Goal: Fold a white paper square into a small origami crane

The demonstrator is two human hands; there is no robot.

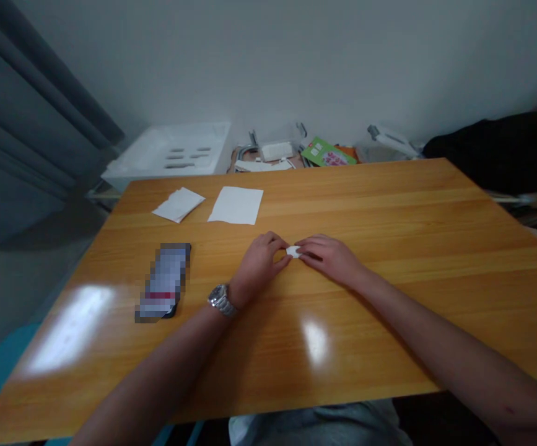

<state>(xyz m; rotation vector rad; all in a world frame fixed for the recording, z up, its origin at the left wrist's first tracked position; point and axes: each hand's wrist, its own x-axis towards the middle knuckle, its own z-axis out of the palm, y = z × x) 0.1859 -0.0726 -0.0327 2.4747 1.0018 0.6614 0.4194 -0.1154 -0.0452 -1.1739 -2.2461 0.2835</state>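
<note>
A small white piece of paper [293,251] is held between both hands near the middle of the wooden table [370,210]. My left hand [261,260], with a metal watch [222,300] on its wrist, pinches the paper's left side between thumb and fingers. From the right, my right hand [328,257] grips the other side with its fingertips, which hide part of the paper. Farther back lie a flat white sheet [236,205] and, left of it, some folded or stacked white paper [178,204].
A phone [165,282] with a blurred screen lies at the left. Behind the table are a white foam tray [170,148], a green booklet [326,152] and assorted items. Black cloth [495,152] lies at the back right, and a grey curtain [31,105] hangs at the left.
</note>
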